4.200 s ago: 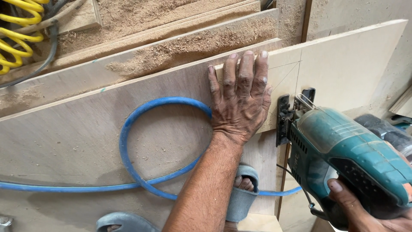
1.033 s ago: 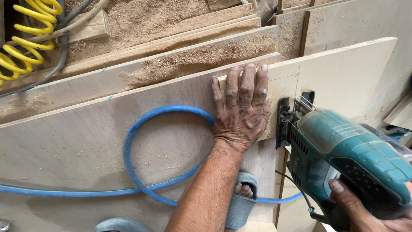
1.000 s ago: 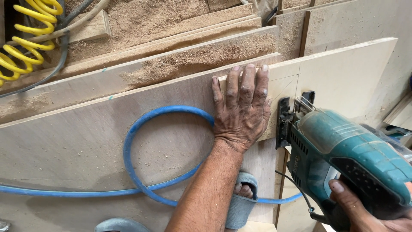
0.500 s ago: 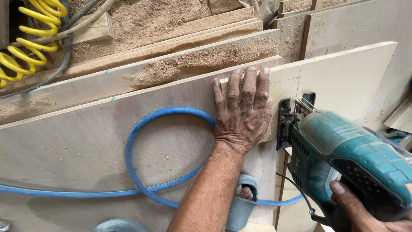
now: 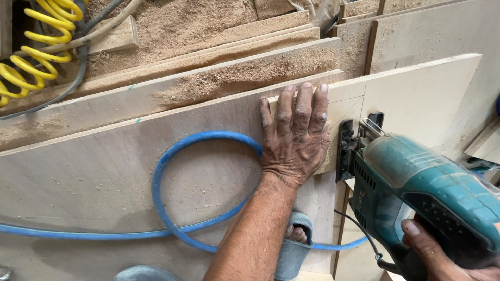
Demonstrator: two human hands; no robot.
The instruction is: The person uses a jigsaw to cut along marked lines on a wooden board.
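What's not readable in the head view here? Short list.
- Jigsaw blade: hidden by the tool's body and shoe, so where it meets the plywood panel cannot be told.
- Right hand: cut off by the bottom edge; only fingers on the grip show.
- Blue hose: both ends run out of frame or behind the left hand's forearm.
- Foot in a sandal: mostly hidden by the forearm.

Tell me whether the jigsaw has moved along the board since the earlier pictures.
No. The jigsaw sits beside the flat left hand on the plywood board, as before.
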